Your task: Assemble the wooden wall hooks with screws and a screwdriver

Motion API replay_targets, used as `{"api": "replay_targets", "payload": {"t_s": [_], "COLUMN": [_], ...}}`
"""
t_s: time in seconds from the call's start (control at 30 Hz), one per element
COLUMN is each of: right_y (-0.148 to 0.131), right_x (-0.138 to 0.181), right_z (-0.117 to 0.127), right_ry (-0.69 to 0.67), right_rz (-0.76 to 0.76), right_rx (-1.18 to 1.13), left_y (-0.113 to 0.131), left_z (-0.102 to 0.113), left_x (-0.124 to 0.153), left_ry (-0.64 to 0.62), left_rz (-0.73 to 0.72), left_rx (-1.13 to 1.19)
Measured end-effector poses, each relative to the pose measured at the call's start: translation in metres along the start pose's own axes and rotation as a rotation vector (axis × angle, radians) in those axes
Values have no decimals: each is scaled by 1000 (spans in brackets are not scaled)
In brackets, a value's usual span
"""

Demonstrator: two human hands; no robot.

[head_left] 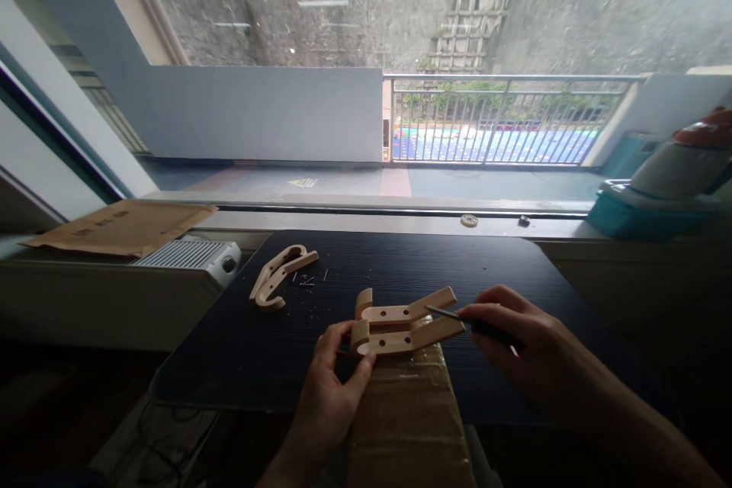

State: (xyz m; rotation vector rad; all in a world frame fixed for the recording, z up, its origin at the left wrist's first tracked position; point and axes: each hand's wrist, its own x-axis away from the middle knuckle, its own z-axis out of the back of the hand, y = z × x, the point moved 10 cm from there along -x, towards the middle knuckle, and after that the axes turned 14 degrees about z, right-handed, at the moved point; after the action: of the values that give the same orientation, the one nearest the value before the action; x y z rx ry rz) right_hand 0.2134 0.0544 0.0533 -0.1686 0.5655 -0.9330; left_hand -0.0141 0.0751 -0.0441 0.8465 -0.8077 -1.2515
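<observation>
My left hand [330, 381] grips the near wooden hook [394, 341] by its curled end, thumb on the near side. This pale hook has two screw holes and lies across a taped cardboard box [406, 419]. Just behind it is a second wooden hook [394, 313], nearly parallel, also with two dark holes. In my right hand [512, 324] is a screwdriver [443, 313] with a thin metal shaft and a dark handle. Its tip points left, by the straight arm of the far hook; I cannot tell whether it touches.
Two more wooden hooks [283, 278] lie on the dark table [217, 351], beside several loose screws [307, 280]. A brown envelope [126, 225] rests on a white heater [194, 255] at left. A tape roll [469, 220] sits on the sill, with a teal container [634, 210] farther right.
</observation>
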Motion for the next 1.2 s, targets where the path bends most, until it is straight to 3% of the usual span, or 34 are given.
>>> {"api": "replay_targets", "payload": {"t_s": [0.13,0.3,0.53,0.67,0.8,0.93,1.0,1.2], "right_y": [-33,-64,-82,-93,-93,-72,-69,-98], "right_x": [-38,-70,-84,-89,-97,-105,-106,-105], "right_z": [-14,-48,-74,-85,-86,-80,-78,-73], "right_ry": [-387,-645,-730,-855,-896,-844,-850,-985], "right_rz": [169,352,556,616,517,207,135,336], "right_rx": [137,258,325,405,320,268,277,266], "left_y": [7,7,4,4,4,5,7,9], "left_z": [0,1,-1,-2,-2,-2,0,1], "left_x": [5,6,7,7,8,7,8,9], "left_ry": [49,73,59,56,78,87,94,87], "left_rz": [-122,-191,-226,-227,-222,-226,-239,-267], "left_rx": [-23,-31,-11,-6,-5,-8,-4,0]}}
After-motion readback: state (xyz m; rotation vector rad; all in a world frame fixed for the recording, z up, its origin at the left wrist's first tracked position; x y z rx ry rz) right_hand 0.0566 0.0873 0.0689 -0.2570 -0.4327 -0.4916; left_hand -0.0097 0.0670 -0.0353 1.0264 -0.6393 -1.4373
